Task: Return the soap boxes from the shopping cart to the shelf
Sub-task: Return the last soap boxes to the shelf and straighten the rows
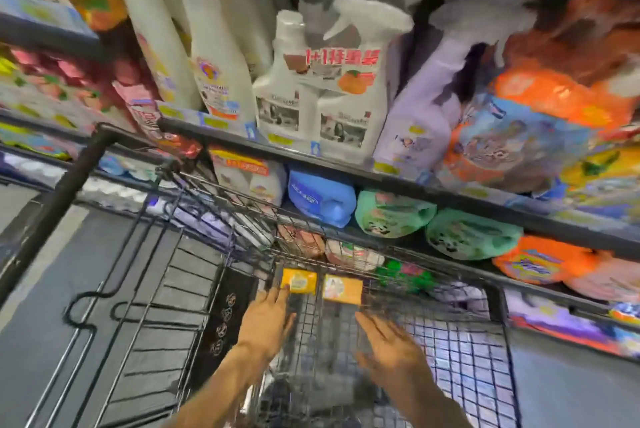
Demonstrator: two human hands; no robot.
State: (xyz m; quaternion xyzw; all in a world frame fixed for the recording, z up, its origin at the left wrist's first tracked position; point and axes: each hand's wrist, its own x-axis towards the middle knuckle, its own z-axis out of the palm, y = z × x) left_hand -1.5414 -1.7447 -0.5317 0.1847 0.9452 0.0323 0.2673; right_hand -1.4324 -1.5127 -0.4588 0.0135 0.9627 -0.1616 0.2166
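Two yellow-orange soap boxes lie side by side at the far end of the wire shopping cart (pixel 460 351): the left box (pixel 299 281) and the right box (pixel 343 287). My left hand (pixel 266 318) reaches into the cart with straight fingers, its fingertips at the left box's near corner. My right hand (pixel 388 341) is spread open over the cart floor, a little short of the right box and holding nothing. The view is motion-blurred.
The cart stands against a shelf unit; its dark shelf edge (pixel 346 164) runs across above the cart. White spray bottles (pixel 318 98), a blue jug (pixel 320 199), green packs (pixel 394 212) and orange packs (pixel 540 264) fill the shelves. The cart's black handle (pixel 69 185) rises at left.
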